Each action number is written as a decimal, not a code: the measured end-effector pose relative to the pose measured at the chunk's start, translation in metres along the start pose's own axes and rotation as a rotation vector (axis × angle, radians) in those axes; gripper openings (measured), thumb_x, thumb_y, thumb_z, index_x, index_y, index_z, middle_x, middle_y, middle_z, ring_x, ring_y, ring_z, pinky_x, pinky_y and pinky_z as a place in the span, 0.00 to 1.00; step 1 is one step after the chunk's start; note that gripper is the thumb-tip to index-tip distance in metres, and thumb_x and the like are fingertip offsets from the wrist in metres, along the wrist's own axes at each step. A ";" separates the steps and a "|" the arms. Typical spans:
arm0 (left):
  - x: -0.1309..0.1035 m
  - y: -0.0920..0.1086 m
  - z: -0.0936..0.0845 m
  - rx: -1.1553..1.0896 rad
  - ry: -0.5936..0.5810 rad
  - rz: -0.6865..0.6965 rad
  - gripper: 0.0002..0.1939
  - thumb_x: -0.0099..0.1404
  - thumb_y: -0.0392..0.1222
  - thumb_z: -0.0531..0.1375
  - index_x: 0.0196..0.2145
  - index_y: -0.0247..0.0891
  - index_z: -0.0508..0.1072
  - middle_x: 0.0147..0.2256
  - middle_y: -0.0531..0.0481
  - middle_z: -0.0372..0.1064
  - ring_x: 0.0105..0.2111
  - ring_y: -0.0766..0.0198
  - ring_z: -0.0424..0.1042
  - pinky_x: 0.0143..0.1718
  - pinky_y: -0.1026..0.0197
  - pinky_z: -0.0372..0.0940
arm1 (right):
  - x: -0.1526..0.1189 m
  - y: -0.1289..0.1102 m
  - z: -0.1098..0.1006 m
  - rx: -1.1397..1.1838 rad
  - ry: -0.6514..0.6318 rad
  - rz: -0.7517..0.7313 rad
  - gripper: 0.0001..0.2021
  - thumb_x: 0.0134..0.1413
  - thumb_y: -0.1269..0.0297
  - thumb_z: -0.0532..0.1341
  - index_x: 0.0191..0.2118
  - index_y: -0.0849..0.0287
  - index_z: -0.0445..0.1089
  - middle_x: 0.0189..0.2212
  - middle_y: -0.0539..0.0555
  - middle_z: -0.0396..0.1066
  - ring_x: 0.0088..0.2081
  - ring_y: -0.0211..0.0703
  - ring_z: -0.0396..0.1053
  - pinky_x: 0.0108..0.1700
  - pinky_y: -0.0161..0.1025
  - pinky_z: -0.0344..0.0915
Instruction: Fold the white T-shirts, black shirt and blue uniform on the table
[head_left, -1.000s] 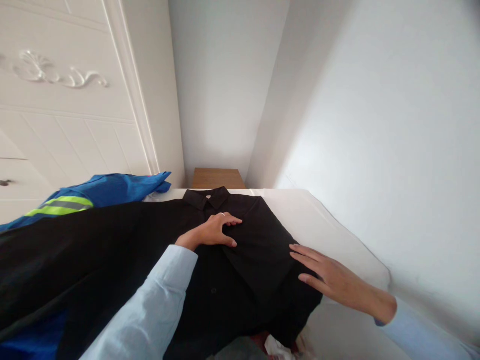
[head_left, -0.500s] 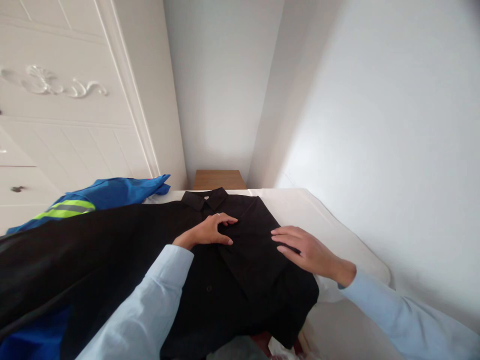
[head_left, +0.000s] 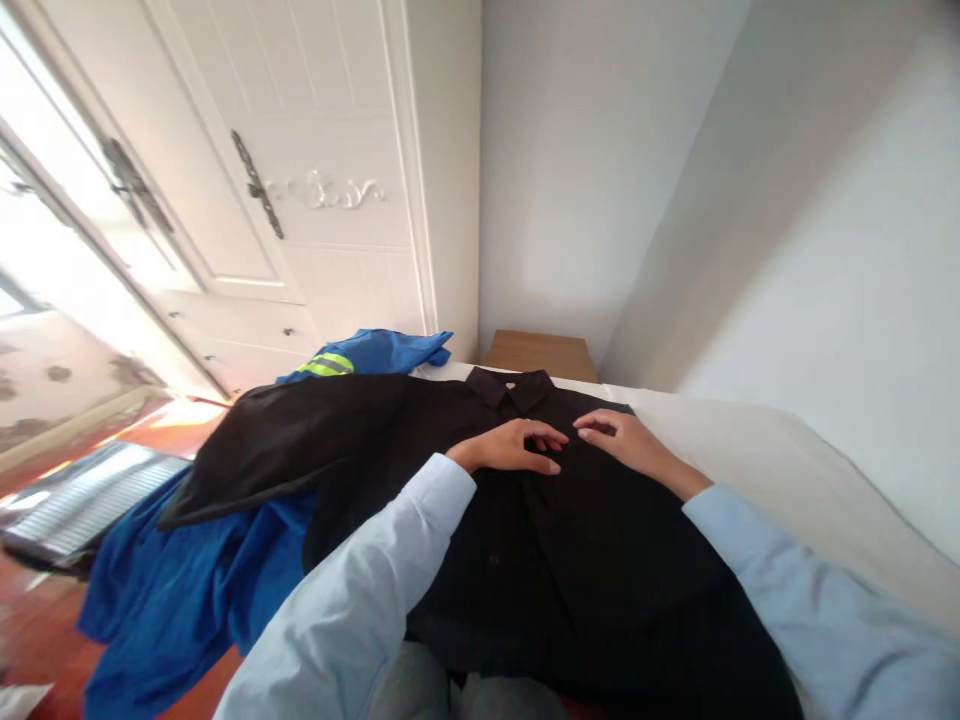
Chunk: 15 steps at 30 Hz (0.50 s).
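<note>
A black collared button-up shirt (head_left: 480,520) lies front side up, spread across a white-covered surface, with its collar (head_left: 510,388) at the far end. My left hand (head_left: 517,447) is over the chest just below the collar, its thumb and fingers apart and holding nothing. Close by on the right, my right hand (head_left: 626,442) hovers at the shirt's shoulder area with curved fingers, a gap showing between thumb and forefinger. Whether the fingertips touch the cloth is hard to make out. One black sleeve (head_left: 285,430) stretches out to the left.
Blue clothing with a yellow-green reflective stripe (head_left: 330,364) lies beyond the sleeve, and more blue cloth (head_left: 202,570) hangs at the left. A white wardrobe (head_left: 330,110) stands behind. The wooden box-like piece (head_left: 540,352) sits in the corner, near the wall (head_left: 847,250).
The view has turned left, showing more wardrobe and floor. My right hand has moved in toward my left hand and the collar. The shirt's right side now spreads farther down and right.
</note>
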<state>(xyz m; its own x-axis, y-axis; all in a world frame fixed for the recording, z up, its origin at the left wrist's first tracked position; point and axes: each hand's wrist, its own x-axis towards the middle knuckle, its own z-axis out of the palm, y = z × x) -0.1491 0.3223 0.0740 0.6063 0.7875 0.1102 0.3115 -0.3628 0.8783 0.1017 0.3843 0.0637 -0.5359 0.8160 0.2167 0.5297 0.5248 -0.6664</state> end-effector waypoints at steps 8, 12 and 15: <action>0.000 -0.006 0.008 -0.069 0.095 -0.027 0.22 0.61 0.40 0.68 0.53 0.34 0.76 0.46 0.41 0.77 0.45 0.59 0.75 0.49 0.58 0.68 | -0.002 0.021 0.005 0.020 0.067 -0.017 0.19 0.55 0.45 0.59 0.39 0.54 0.78 0.43 0.56 0.78 0.46 0.56 0.75 0.48 0.50 0.71; -0.010 -0.006 0.009 0.036 0.360 -0.044 0.14 0.63 0.33 0.62 0.47 0.33 0.78 0.42 0.42 0.79 0.42 0.60 0.77 0.49 0.59 0.69 | -0.001 0.019 0.004 0.004 0.058 0.001 0.20 0.54 0.44 0.59 0.39 0.53 0.79 0.44 0.55 0.78 0.46 0.56 0.75 0.46 0.48 0.71; -0.039 0.005 -0.002 0.210 0.558 -0.044 0.11 0.63 0.32 0.60 0.43 0.36 0.80 0.40 0.45 0.79 0.42 0.60 0.77 0.49 0.59 0.69 | 0.000 0.024 0.005 -0.009 0.064 0.003 0.21 0.52 0.43 0.58 0.39 0.53 0.78 0.44 0.55 0.78 0.47 0.56 0.75 0.48 0.49 0.71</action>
<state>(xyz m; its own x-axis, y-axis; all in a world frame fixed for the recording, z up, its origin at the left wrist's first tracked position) -0.1725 0.2908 0.0751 0.1310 0.9262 0.3535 0.5000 -0.3696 0.7832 0.1110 0.3957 0.0446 -0.4914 0.8313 0.2598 0.5373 0.5242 -0.6607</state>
